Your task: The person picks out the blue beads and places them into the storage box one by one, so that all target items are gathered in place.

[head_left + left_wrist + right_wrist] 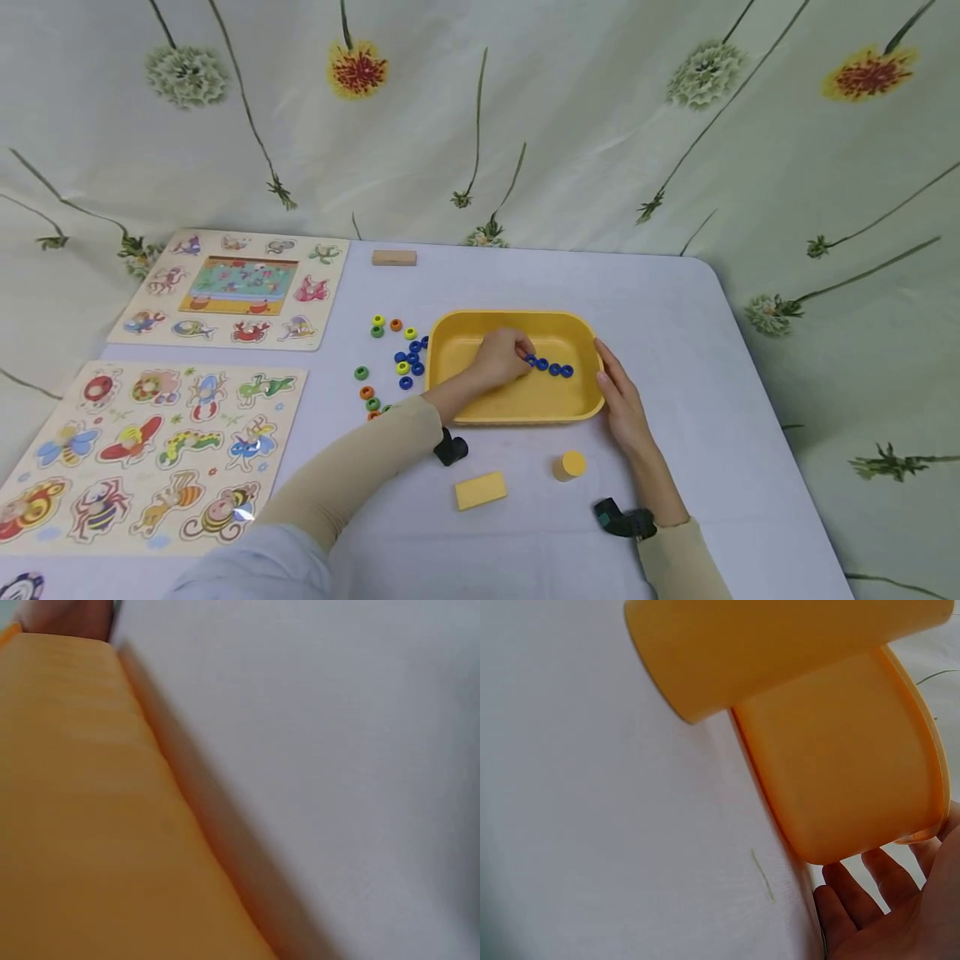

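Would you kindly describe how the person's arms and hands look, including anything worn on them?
The left hand and right hand are bare, without gloves. Beige sleeves cover both forearms, with light blue cloth higher on the left arm. Small black devices sit near both wrists.

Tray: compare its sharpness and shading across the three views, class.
Head view: tray fairly sharp and bright; left wrist view: soft and blurred, with shadow on the cloth along its base; right wrist view: clearer edges, deeper orange near its base.
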`<act>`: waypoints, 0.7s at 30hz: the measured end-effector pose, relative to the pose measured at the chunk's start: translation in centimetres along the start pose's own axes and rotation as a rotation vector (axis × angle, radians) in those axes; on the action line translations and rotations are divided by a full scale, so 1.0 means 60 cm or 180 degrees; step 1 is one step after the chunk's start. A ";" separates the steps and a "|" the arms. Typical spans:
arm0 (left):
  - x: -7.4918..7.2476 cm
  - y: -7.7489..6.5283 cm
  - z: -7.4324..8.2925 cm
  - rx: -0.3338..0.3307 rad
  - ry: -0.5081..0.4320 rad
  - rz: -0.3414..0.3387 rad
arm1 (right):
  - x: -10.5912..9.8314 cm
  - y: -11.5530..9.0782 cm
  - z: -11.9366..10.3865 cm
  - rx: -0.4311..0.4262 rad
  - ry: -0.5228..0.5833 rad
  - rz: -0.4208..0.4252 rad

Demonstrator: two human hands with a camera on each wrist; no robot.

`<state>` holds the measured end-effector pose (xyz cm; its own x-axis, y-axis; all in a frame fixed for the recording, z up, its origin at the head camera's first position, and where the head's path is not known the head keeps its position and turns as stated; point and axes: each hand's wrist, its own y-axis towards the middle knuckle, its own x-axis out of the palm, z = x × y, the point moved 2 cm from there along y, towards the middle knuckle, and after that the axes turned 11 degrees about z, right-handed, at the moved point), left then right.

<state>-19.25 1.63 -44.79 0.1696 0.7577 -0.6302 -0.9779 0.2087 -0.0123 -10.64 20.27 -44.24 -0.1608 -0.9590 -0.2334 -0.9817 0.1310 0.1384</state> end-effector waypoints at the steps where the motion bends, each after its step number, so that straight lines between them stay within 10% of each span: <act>1: 0.002 0.001 0.000 0.0008 0.0047 -0.0020 | 0.000 0.000 0.000 0.0003 0.0001 0.0011; 14: 0.005 -0.010 0.009 -0.0055 -0.0105 -0.0274 | -0.001 0.002 0.003 0.0005 0.0066 0.0012; 21: -0.076 -0.077 0.033 0.0411 -0.0586 0.0245 | -0.001 0.001 0.003 0.0019 0.0015 0.0008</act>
<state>-15.28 -1.57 -40.30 0.1262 0.8719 -0.4731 -0.9671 0.2143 0.1372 -10.72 20.36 -44.39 -0.1628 -0.9598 -0.2285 -0.9819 0.1349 0.1333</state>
